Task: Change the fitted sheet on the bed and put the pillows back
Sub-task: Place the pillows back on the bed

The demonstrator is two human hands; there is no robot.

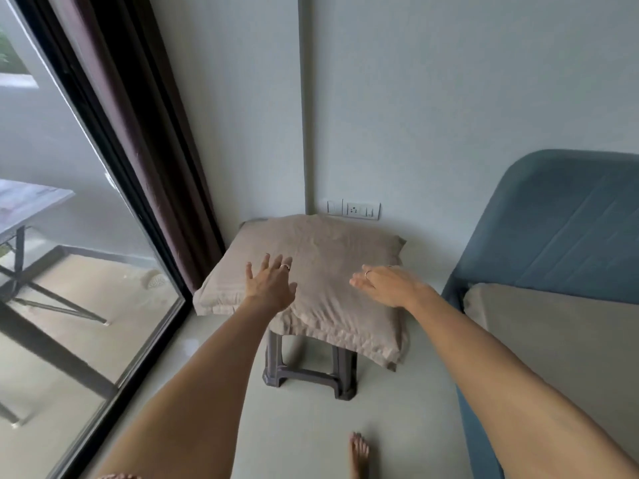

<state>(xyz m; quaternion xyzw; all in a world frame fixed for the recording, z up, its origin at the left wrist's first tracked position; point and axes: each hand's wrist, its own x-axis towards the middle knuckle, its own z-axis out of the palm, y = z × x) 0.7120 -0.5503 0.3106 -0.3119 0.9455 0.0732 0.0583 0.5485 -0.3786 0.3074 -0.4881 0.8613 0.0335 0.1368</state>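
A beige pillow lies flat on a dark plastic stool in the far corner of the room, overhanging the seat on all sides. The stool stands on the pale floor, between a glass sliding door on the left and the bed on the right.

Both arms reach forward over the pillow. The left hand is at the pillow's left half, fingers straight and spread, palm down. The right hand is at the pillow's right half, fingers extended and relaxed, held close together. Neither hand grasps anything. Whether the palms touch the fabric cannot be told. Each hand carries a ring.

On the right, the blue upholstered headboard rises against the wall. The mattress corner below it carries a beige sheet.

A dark curtain hangs beside the door frame. A wall socket plate sits just above the pillow's far edge. A bare foot rests on the near floor.
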